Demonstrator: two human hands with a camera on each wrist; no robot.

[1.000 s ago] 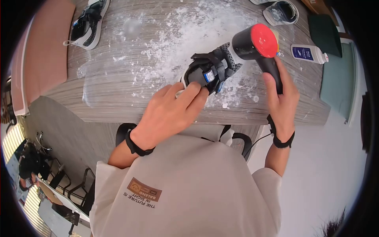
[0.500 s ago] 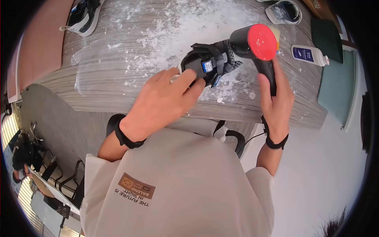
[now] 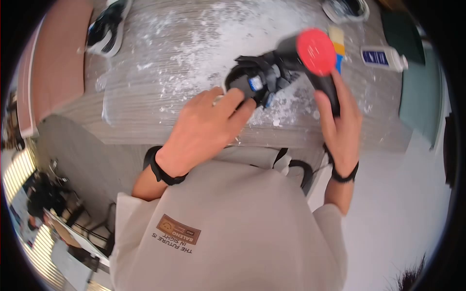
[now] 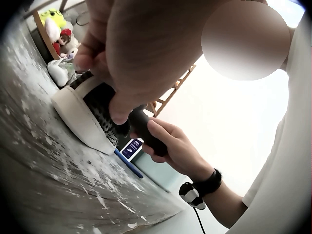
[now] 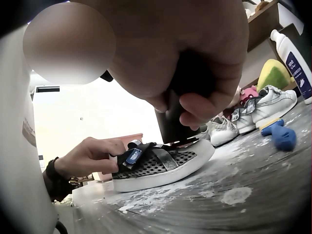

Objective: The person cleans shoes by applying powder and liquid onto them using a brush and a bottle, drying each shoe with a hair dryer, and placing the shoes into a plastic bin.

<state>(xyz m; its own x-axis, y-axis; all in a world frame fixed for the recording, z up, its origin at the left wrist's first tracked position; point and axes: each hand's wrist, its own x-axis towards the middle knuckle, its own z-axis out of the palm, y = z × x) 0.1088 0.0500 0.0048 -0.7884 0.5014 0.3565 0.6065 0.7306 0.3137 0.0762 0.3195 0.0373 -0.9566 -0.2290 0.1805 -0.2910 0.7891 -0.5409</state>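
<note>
A black mesh shoe [image 3: 268, 77] with a white sole stands on the powder-marked table, its straps and blue label also showing in the right wrist view, sole [image 5: 161, 179] down. At its heel the left hand [image 3: 206, 121] grips the collar, fingers partly inside the opening. In the right hand [image 3: 343, 126] is the handle of a black handheld device with a red round end [image 3: 316, 52]. The device's dark nozzle is over the shoe's toe; whether they touch I cannot tell. The right wrist view shows the left hand [image 5: 90, 158] pinching the heel.
Beyond the device lies a brush [image 3: 337, 41] with a blue and yellow handle. A white bottle [image 3: 383, 58] is on the right of the table [image 3: 160, 82]. Other shoes stand at the far left [image 3: 108, 31] and far right [image 3: 345, 9]. White powder is spread across the tabletop.
The device has shifted slightly left over the shoe's toe, and more of the brush shows behind it. The left hand keeps its hold on the heel. The head view has shifted a little.
</note>
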